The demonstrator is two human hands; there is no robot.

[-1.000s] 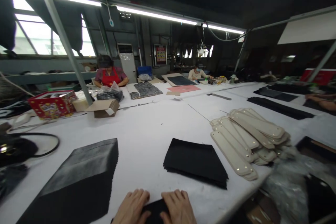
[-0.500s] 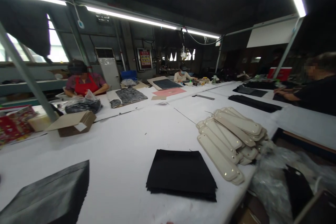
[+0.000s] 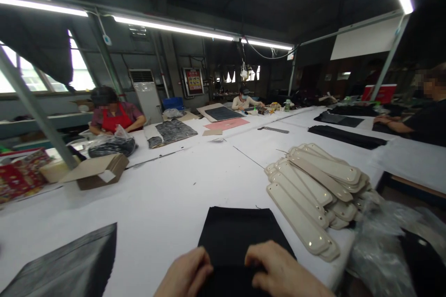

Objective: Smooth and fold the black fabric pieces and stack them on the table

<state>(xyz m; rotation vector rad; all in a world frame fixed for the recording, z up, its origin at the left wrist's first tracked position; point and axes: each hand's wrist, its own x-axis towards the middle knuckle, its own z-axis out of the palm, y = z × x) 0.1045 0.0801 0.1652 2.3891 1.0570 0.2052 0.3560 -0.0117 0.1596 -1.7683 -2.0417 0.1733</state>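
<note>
A stack of black fabric pieces (image 3: 240, 229) lies on the white table in front of me. Over its near part, a black fabric piece (image 3: 230, 283) stretches between my hands, its upper edge showing as a faint line. My left hand (image 3: 190, 271) is closed on the left side of this piece, thumb against curled fingers. On the right side, my right hand (image 3: 278, 267) pinches it with bent fingers. The lower part of the piece runs out of view. Beige strap-like panels (image 3: 303, 213) with metal studs lie in a heap right of the stack.
Dark grey sheets (image 3: 66, 264) lie at the near left, with an open cardboard box (image 3: 99, 171) behind them. Clear plastic wrapping (image 3: 376, 236) bulges beside the table's right edge. Co-workers sit at the left (image 3: 116, 116), the far side (image 3: 245, 100) and the right (image 3: 427, 118).
Both my hands have come into view from below and now hold a black fabric piece over the near part of the stack. The camera view has shifted slightly.
</note>
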